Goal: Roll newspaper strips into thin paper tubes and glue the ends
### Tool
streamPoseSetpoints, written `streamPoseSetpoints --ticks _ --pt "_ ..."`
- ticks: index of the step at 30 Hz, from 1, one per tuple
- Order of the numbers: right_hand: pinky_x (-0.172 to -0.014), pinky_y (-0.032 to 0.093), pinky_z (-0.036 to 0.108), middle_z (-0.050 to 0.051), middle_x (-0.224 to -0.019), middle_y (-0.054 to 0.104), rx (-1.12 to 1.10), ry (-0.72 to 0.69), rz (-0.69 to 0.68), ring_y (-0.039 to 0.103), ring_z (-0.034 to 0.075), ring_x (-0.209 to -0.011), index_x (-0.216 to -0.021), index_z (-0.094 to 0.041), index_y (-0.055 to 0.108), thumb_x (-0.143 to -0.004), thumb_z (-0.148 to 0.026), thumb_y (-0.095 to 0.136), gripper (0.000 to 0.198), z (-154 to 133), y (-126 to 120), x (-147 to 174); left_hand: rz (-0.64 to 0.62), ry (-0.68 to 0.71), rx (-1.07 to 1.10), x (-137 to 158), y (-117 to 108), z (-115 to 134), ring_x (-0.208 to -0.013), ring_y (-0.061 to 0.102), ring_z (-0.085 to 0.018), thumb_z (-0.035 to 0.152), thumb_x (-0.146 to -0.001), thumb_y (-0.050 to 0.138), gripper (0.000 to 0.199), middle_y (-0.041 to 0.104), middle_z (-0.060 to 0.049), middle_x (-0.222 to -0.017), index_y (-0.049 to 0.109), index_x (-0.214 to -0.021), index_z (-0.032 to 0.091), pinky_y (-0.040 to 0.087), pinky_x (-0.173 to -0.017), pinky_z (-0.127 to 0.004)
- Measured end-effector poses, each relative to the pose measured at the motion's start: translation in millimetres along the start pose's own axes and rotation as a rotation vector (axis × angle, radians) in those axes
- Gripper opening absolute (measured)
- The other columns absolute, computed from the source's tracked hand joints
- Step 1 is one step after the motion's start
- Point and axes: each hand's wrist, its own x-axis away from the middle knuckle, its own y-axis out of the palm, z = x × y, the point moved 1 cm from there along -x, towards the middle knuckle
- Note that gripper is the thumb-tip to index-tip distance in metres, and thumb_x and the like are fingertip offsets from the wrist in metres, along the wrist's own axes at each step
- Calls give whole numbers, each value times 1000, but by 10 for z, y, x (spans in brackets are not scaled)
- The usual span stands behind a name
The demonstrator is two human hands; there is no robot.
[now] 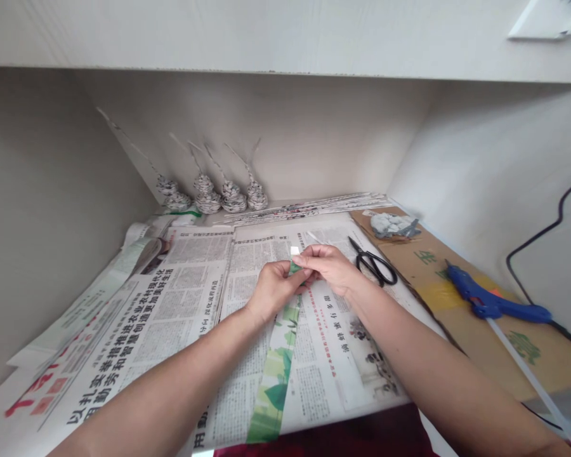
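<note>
A long strip of green leaf-patterned paper (278, 374) runs from my hands down to the table's front edge. My left hand (280, 287) pinches it near its far end, thumb and fingers closed. Beside it, my right hand (326, 266) grips the same end, the fingertips of both hands almost touching. The strip's white tip (294, 251) pokes out just beyond my fingers. Black-handled scissors (374, 261) lie to the right of my right hand. Under everything are spread newspaper sheets (185, 311).
Several woven paper gourd shapes (233, 198) stand at the back left, beside a bundle of thin paper rods (309, 208). On cardboard (485, 336) at right lie a blue glue gun (495, 301) with a cord and a whitish clump (394, 224). An overhanging panel (266, 38) crosses above.
</note>
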Motion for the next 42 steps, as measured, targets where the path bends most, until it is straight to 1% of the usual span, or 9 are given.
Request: streamPoseSetpoints --ticks 3,8,16,20,25,28,31,36,42 --pt "-41 45 22 -3 -52 59 10 -10 -12 53 9 -42 -67 -15 59 -61 -38 79 31 -10 4 6 16 -10 21 -2 0 -13 -80 64 -20 39 -75 65 30 69 -10 -82 69 -80 10 54 -73 -32" --pt "-41 45 22 -2 -54 60 74 -32 -83 55 10 -42 -79 -15 65 -64 -37 77 30 -22 -15 15 -5 -49 65 3 4 -24 -79 64 -18 36 -75 65 26 69 -10 -82 70 -80 11 54 -71 -32" --pt "-35 43 22 -2 -52 59 49 7 -83 52 10 -37 -70 -15 58 -62 -38 78 31 1 -41 -6 -51 -53 52 11 38 -7 -78 64 -17 35 -74 65 26 68 -9 -80 69 -79 10 54 -74 -32" --pt "-34 43 23 -4 -48 55 37 38 -74 51 11 -36 -68 -17 54 -60 -39 79 35 15 -25 5 -50 -73 8 28 43 -5 -73 64 -15 38 -73 66 28 69 -8 -79 70 -79 11 53 -70 -28" --pt "-31 39 21 -6 -45 52 39 39 -62 46 9 -33 -67 -18 50 -59 -41 79 38 3 1 36 -70 -105 66 47 53 18 -72 63 -15 38 -76 64 28 68 -9 -78 68 -76 10 54 -68 -28" --pt "-32 39 21 -6 -48 54 39 24 -88 47 9 -33 -74 -19 53 -62 -42 78 35 -35 0 52 -74 -135 95 44 55 27 -71 64 -16 38 -75 65 29 68 -10 -78 68 -76 10 54 -64 -28" --pt "-34 41 21 -5 -52 57 71 21 -159 49 9 -36 -86 -18 61 -66 -41 75 34 -73 -7 64 -88 -137 118 37 56 24 -72 64 -16 38 -76 64 29 68 -10 -79 68 -79 9 54 -66 -29" --pt "-31 39 22 -5 -47 54 38 66 -135 48 10 -33 -74 -18 57 -64 -41 76 31 -75 -19 69 -107 -152 81 43 67 7 -73 64 -15 38 -78 63 29 69 -10 -79 69 -83 10 54 -72 -30" --pt "-28 37 22 -7 -41 51 17 86 -112 45 11 -28 -69 -19 52 -63 -42 77 35 -34 -5 62 -121 -139 21 47 80 -12 -75 65 -15 43 -77 63 34 69 -10 -80 69 -83 10 54 -72 -30"
